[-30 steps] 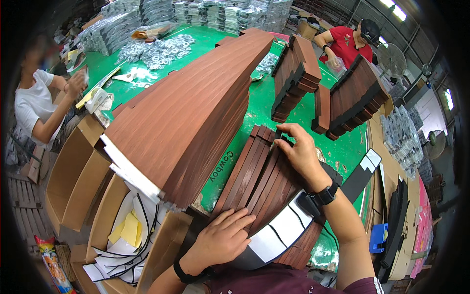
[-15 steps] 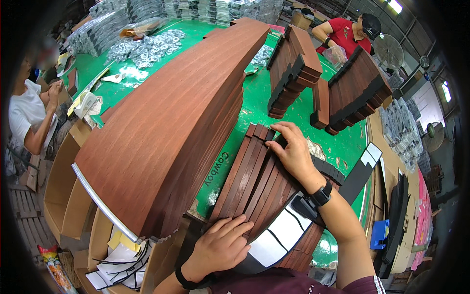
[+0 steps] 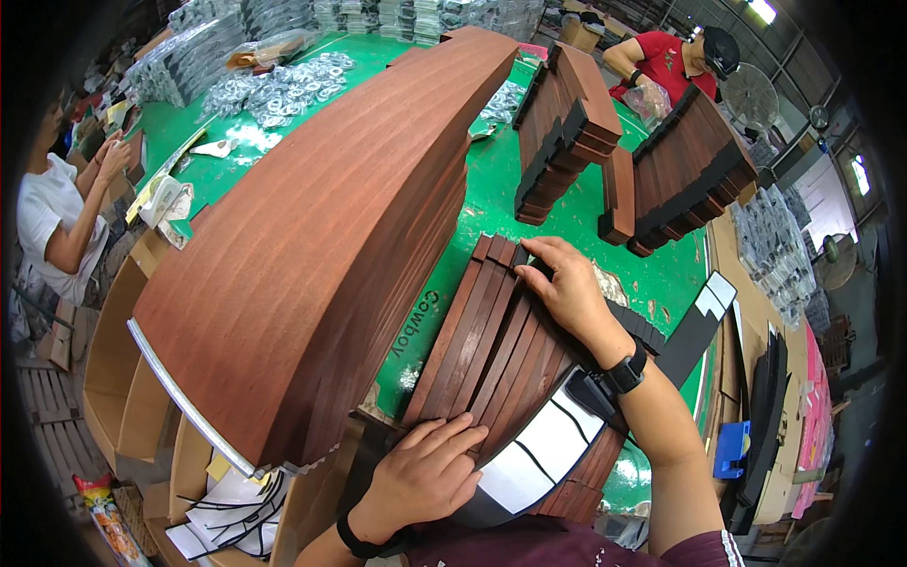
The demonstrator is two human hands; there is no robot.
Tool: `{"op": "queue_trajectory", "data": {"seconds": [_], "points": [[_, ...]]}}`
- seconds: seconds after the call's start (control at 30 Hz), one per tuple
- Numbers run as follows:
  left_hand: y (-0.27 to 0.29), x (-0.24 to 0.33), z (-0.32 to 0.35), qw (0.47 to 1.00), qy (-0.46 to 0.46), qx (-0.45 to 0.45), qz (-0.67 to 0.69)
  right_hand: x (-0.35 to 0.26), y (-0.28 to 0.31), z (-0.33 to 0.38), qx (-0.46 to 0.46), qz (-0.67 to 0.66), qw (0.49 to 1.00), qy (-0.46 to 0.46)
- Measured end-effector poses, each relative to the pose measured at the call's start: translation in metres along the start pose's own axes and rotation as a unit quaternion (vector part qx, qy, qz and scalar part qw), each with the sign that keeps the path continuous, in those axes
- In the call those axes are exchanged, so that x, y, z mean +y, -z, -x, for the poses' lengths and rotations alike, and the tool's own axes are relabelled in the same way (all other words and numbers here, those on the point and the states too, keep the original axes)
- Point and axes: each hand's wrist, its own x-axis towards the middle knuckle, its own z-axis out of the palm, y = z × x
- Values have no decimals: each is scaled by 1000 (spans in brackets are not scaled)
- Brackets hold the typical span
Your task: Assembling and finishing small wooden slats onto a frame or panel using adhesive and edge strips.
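Note:
A row of several brown wood-grain strips (image 3: 491, 345) lies side by side on the green table (image 3: 661, 274) in front of me. My left hand (image 3: 425, 477) presses flat on their near ends. My right hand (image 3: 567, 288) rests on their far ends, fingers bent over the edge. A glossy black and silver band (image 3: 539, 449) crosses the strips near me, under my right wrist. A tall stack of long brown wood-grain boards (image 3: 321, 246) rises at my left.
Two more stacks of brown strips (image 3: 567, 123) (image 3: 694, 165) stand further back. A person in red works at the far right, another in white at the left. Bagged metal parts (image 3: 274, 90) lie at the back. Cardboard boxes (image 3: 123, 378) sit lower left.
The view has shifted, so the big board stack looms closer at left. My left hand has slid slightly along the near ends; my right hand stays on the far ends.

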Motion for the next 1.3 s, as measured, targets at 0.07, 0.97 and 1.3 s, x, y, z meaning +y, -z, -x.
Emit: {"op": "queue_trajectory", "data": {"seconds": [0.07, 0.97, 1.3], "points": [[0, 0, 0, 1000, 2, 0, 4, -2, 0, 0, -2, 1, 1000, -2], [-1, -1, 4, 1000, 3, -1, 31, -1, -2, -2, -8, -10, 1000, -9], [9, 11, 9, 920, 264, 98, 273, -16, 45, 7, -15, -3, 1000, -4]]}}
